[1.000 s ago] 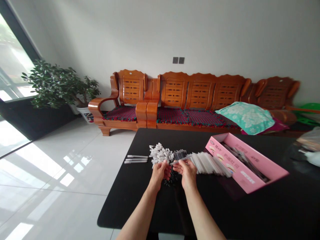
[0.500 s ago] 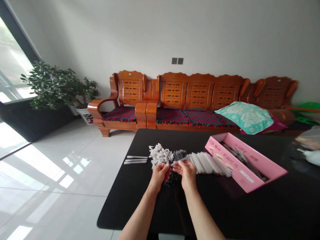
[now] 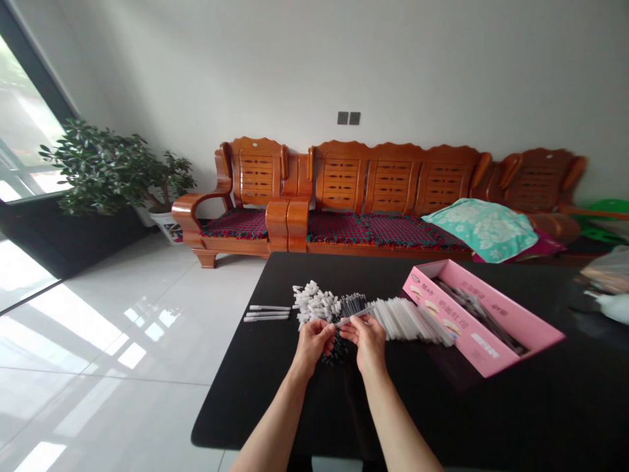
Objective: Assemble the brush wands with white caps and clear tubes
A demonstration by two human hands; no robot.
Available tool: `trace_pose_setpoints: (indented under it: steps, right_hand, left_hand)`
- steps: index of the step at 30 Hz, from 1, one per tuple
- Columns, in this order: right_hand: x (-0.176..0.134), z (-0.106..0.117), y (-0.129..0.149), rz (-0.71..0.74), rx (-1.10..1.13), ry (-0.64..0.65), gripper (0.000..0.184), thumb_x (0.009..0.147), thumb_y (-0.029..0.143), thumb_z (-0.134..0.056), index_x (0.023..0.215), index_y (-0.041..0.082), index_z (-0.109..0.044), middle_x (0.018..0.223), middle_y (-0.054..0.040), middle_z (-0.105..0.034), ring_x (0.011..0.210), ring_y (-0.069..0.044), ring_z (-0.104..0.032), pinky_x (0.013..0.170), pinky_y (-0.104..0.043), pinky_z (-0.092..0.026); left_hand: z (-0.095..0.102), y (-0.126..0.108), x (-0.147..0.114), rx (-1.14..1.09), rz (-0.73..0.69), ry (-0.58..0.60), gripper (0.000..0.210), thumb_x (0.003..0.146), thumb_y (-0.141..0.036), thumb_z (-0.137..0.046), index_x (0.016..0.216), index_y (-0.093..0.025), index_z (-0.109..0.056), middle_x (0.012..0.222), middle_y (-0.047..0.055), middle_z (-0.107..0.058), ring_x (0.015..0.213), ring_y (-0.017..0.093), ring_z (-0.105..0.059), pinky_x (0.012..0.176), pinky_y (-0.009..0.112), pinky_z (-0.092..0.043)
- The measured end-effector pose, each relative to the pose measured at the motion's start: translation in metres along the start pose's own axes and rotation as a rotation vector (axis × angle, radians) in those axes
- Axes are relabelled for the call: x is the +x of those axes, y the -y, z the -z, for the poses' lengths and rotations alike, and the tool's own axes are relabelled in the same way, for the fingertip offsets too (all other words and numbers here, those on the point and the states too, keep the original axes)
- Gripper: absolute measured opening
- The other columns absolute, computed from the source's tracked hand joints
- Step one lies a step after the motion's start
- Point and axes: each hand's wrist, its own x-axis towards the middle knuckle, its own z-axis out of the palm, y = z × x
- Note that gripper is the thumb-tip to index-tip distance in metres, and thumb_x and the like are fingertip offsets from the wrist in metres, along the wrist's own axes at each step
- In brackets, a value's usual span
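Note:
My right hand (image 3: 366, 337) is closed around a thin translucent pen barrel (image 3: 354, 315), which slants up to the right. At the barrel's left end my left hand (image 3: 314, 341) is pinched shut; whatever its fingertips hold is too small to make out. Behind my left hand lies a heap of white pen caps (image 3: 317, 303). Beyond the barrel is a bunch of thin dark refills (image 3: 352, 303). Small black pieces (image 3: 335, 357) lie under and between the hands. To the right of my right hand, many translucent barrels (image 3: 410, 321) rest in a row. Several capped pens (image 3: 268, 313) lie at the left.
A pink open box (image 3: 455, 321) with dark thin items inside stands on the right of the black table (image 3: 491, 419). Plastic bags (image 3: 609, 282) sit at the far right. Behind the table are wooden sofas (image 3: 388, 183); a potted plant (image 3: 118, 167) stands left.
My hands stay almost in place, with the barrel still between them. The view has shifted very slightly; nothing else has visibly moved.

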Motion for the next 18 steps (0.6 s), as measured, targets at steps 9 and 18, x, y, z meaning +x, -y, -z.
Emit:
trace_pose_setpoints:
  steps: [9,18]
  right_hand:
    - [0.002,0.003,0.0,-0.053,0.029,-0.009,0.027,0.06,0.027,-0.074,0.077,0.016,-0.057,0.064,-0.0071,-0.074,0.054,-0.02,-0.07,0.051,-0.028,-0.058]
    - [0.013,0.028,0.002,-0.051,-0.043,-0.106,0.028,0.057,0.032,-0.075,0.076,0.016,-0.061,0.047,0.0017,-0.063,0.036,-0.015,-0.056,0.03,-0.024,-0.045]
  left_hand:
    - [-0.006,0.004,-0.006,0.148,-0.167,-0.055,0.028,0.071,-0.043,-0.075,0.07,-0.017,-0.066,0.051,0.0,-0.057,0.044,0.011,-0.05,0.043,0.021,-0.039]
    - [0.064,0.007,0.012,0.516,-0.122,-0.457,0.013,0.079,-0.029,-0.063,0.08,-0.02,-0.072,0.068,0.003,-0.068,0.052,0.014,-0.058,0.052,0.022,-0.042]
